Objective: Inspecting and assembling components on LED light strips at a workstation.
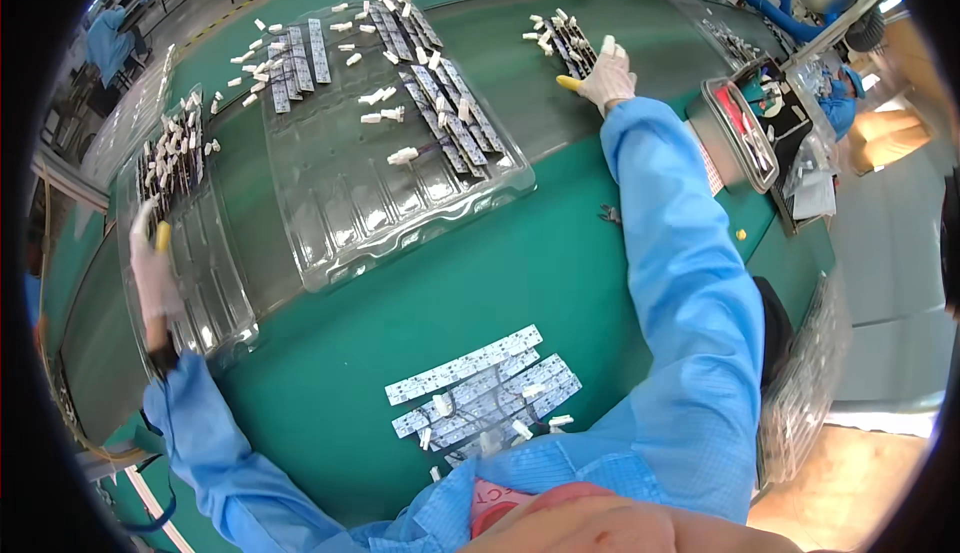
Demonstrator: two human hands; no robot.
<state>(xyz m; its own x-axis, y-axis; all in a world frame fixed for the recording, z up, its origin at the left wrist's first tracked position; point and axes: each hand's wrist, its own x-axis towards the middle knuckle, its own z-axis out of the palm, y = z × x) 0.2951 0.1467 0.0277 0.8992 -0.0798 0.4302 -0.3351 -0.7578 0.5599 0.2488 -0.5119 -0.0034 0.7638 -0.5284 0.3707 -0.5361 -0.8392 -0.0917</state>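
Observation:
My left hand (pixel 157 278), in a white glove with a yellow thumb cover, reaches over the clear plastic tray (pixel 222 298) at the left. Its fingers are stretched out at the near end of a pile of narrow circuit board strips (pixel 178 158) with white connectors. At the far right, my right hand (pixel 608 80) is gloved the same way, thumb and fingers spread. It is beside the near end of a small bundle of strips (pixel 572 45), whose contact with the fingers is partly hidden.
A large clear tray (pixel 340 193) in the middle bears several groups of strips. More light-coloured strips (pixel 485 393) lie on the green mat close to my body. A container of tools (pixel 740 138) stands at the right, near small pliers (pixel 609 214).

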